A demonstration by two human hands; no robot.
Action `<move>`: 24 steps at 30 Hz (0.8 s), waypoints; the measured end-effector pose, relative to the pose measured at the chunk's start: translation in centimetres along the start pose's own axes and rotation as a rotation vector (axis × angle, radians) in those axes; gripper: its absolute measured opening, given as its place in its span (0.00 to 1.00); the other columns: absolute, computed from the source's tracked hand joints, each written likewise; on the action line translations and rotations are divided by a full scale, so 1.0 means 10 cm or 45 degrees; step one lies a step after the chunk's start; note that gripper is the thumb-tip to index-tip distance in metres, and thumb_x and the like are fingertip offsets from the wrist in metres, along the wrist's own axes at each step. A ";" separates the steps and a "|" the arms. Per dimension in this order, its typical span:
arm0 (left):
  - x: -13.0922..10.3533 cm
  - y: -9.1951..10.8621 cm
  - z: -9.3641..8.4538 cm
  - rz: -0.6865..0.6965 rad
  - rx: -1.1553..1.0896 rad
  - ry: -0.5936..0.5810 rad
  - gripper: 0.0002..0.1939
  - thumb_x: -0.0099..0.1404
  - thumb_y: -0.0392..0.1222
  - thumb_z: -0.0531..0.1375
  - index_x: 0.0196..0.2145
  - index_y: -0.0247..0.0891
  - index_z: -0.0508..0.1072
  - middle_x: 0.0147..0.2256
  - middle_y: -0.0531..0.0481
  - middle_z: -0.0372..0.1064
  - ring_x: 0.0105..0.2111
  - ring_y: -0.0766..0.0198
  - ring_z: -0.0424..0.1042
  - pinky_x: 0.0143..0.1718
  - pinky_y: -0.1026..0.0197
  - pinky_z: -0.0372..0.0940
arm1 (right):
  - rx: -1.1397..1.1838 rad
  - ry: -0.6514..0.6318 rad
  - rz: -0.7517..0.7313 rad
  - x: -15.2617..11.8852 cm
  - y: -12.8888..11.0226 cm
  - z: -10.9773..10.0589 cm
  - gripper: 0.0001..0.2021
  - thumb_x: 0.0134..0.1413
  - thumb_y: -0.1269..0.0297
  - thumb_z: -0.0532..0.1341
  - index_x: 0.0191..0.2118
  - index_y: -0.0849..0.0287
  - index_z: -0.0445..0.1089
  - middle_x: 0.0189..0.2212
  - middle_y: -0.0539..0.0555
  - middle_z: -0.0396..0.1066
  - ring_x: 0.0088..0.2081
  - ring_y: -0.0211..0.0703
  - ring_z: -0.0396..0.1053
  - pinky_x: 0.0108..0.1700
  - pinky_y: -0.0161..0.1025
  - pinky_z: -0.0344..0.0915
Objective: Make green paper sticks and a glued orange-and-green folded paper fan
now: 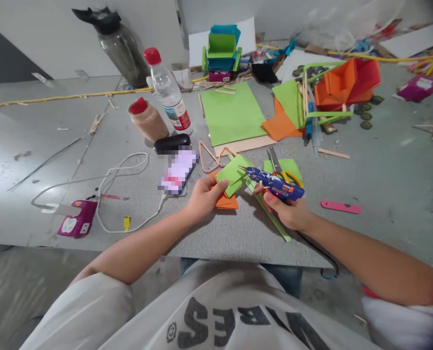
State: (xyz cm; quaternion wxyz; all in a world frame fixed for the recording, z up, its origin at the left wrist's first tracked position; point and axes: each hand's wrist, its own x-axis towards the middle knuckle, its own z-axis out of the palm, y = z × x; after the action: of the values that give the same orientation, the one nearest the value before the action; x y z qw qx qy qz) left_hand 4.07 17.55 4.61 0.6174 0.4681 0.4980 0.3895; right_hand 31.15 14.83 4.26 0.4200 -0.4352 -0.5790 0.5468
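My left hand [204,199] pinches a folded green paper piece [234,175] between thumb and fingers, above some orange paper [228,201] on the table. In my right hand [287,210] is a blue glue gun [274,183], its tip pointing left at the upper right part of the green piece. Whether the tip touches the paper I cannot tell. Long green strips [274,221] lie under the right hand. Scissors with yellow handles [273,161] rest on green paper just behind the glue gun.
A phone [180,170], a white cable [103,214] and a purple box [77,218] lie left. Bottles [170,99] stand behind. Green sheets [234,112], a green-blue paper chair [221,51] and orange paper boxes [342,82] are farther back. A pink cutter [340,207] lies right.
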 end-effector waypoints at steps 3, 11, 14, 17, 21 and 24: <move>0.01 -0.01 -0.02 0.055 0.064 0.003 0.30 0.70 0.70 0.73 0.34 0.36 0.82 0.32 0.48 0.79 0.32 0.64 0.72 0.36 0.60 0.65 | 0.050 0.062 -0.058 0.02 -0.02 0.02 0.25 0.70 0.32 0.74 0.45 0.51 0.80 0.35 0.52 0.80 0.24 0.39 0.69 0.25 0.42 0.68; 0.01 0.03 -0.02 0.088 0.166 -0.033 0.25 0.68 0.64 0.75 0.34 0.36 0.85 0.32 0.47 0.79 0.32 0.64 0.70 0.37 0.59 0.65 | 0.121 0.038 -0.133 0.00 0.02 -0.01 0.22 0.70 0.34 0.74 0.41 0.50 0.83 0.42 0.57 0.83 0.27 0.43 0.75 0.24 0.45 0.71; -0.01 0.06 0.00 0.100 0.186 -0.049 0.23 0.68 0.61 0.74 0.33 0.37 0.84 0.31 0.49 0.77 0.31 0.65 0.68 0.35 0.60 0.63 | 0.051 0.004 -0.178 -0.03 0.02 0.00 0.22 0.71 0.34 0.73 0.44 0.49 0.83 0.38 0.56 0.82 0.27 0.44 0.74 0.24 0.44 0.69; -0.04 0.07 0.01 0.131 0.214 -0.057 0.21 0.68 0.60 0.73 0.33 0.37 0.83 0.31 0.49 0.78 0.31 0.65 0.68 0.36 0.60 0.63 | -0.074 -0.042 -0.236 -0.06 0.01 0.02 0.21 0.74 0.36 0.71 0.44 0.49 0.82 0.37 0.56 0.80 0.32 0.48 0.75 0.28 0.46 0.69; -0.08 0.08 0.03 0.139 0.229 -0.084 0.21 0.70 0.59 0.71 0.33 0.36 0.81 0.31 0.50 0.76 0.31 0.66 0.67 0.36 0.60 0.63 | -0.185 -0.078 -0.335 -0.04 -0.06 0.04 0.21 0.77 0.37 0.69 0.42 0.50 0.80 0.35 0.57 0.78 0.35 0.50 0.74 0.35 0.48 0.69; -0.11 0.09 0.05 0.142 0.257 -0.085 0.22 0.70 0.59 0.71 0.32 0.37 0.79 0.29 0.52 0.74 0.30 0.67 0.65 0.37 0.60 0.64 | -0.246 -0.097 -0.367 -0.01 -0.11 0.04 0.26 0.76 0.33 0.67 0.38 0.51 0.79 0.33 0.56 0.76 0.33 0.49 0.71 0.35 0.49 0.65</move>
State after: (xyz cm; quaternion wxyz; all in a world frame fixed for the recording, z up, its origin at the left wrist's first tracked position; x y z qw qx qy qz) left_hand 4.30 16.69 5.76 0.5608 0.5674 0.4871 0.3553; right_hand 30.79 14.57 5.35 0.4279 -0.3650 -0.7008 0.4388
